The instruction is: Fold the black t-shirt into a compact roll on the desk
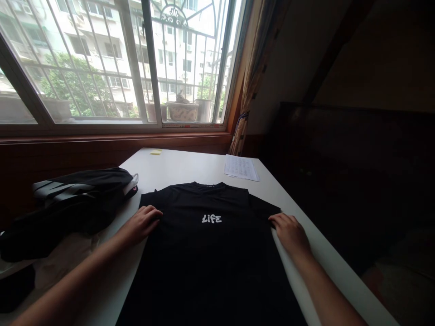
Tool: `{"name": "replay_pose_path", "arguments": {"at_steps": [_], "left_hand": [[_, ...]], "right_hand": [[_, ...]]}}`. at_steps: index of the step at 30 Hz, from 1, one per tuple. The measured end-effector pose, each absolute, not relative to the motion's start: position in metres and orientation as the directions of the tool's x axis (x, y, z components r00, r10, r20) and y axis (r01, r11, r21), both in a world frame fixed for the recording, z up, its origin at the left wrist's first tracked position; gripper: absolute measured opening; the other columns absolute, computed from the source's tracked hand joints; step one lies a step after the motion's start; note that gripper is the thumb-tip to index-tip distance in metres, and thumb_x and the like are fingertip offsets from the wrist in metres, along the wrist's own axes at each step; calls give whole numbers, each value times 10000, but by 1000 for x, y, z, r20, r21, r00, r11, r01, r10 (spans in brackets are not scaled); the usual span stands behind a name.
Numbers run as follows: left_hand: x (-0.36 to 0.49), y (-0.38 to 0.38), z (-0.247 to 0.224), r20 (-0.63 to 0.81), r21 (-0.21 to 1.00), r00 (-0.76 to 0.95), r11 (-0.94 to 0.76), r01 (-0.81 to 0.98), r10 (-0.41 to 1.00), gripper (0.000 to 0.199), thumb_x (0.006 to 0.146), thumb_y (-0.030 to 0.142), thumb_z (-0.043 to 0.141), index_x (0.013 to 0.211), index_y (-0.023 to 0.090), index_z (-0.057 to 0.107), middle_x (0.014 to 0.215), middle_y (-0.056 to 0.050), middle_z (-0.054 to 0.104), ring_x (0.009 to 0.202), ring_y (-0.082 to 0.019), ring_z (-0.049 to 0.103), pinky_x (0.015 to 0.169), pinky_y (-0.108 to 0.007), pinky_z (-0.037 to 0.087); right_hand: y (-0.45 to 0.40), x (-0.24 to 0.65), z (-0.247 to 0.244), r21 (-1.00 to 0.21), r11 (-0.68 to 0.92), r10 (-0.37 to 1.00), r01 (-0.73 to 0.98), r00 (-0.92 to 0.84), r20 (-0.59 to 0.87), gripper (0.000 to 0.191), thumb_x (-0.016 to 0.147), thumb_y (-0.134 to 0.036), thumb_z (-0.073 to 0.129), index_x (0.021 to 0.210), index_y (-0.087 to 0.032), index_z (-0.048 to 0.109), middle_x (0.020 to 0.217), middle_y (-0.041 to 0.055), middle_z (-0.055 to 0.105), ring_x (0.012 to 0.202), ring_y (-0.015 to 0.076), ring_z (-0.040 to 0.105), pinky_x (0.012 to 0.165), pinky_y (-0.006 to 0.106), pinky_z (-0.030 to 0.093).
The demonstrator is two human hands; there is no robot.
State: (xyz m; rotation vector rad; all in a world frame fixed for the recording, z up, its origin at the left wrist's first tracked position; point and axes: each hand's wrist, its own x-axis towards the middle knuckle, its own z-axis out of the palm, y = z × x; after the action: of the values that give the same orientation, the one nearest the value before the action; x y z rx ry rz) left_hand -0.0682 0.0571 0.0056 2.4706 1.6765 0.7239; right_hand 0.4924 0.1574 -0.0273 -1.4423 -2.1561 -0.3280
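A black T-shirt (210, 258) with white "Life" lettering on the chest lies spread flat, its collar toward the window and its lower part running out of view at the bottom. My left hand (146, 222) is at the left sleeve's underside, fingers curled down onto the cloth by the armpit. On the other side, my right hand (290, 233) pinches the hem of the right sleeve near its lower corner. Both thumbs are mostly hidden.
Under the shirt is a white table (190, 165). A heap of dark clothes (84, 194) lies along its left side. Written sheets of paper (241, 167) and a yellow sticky note (156, 152) rest toward the far edge. Beyond stands a barred window (152, 68) beside a tied curtain (243, 117).
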Motion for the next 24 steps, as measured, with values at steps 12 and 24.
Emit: {"name": "replay_pose_path", "arguments": {"at_steps": [12, 24], "left_hand": [[-112, 71, -27, 402, 342, 208, -357, 869, 892, 367, 966, 330, 442, 1189, 230, 715, 1319, -80, 665, 1226, -267, 617, 1057, -430, 496], [-113, 66, -19, 418, 207, 166, -272, 940, 893, 482, 967, 176, 356, 1379, 248, 597, 1484, -19, 537, 1400, -227, 461, 1142, -409, 415]], "right_hand": [[151, 435, 9, -31, 385, 776, 922, -305, 552, 306, 876, -98, 478, 981, -237, 730, 1069, 108, 692, 1027, 316, 572, 917, 491, 451], [61, 185, 20, -271, 901, 402, 339, -887, 228, 640, 1005, -524, 469, 1509, -135, 407, 1597, 133, 362, 1483, 278, 305, 1225, 470, 254]]}}
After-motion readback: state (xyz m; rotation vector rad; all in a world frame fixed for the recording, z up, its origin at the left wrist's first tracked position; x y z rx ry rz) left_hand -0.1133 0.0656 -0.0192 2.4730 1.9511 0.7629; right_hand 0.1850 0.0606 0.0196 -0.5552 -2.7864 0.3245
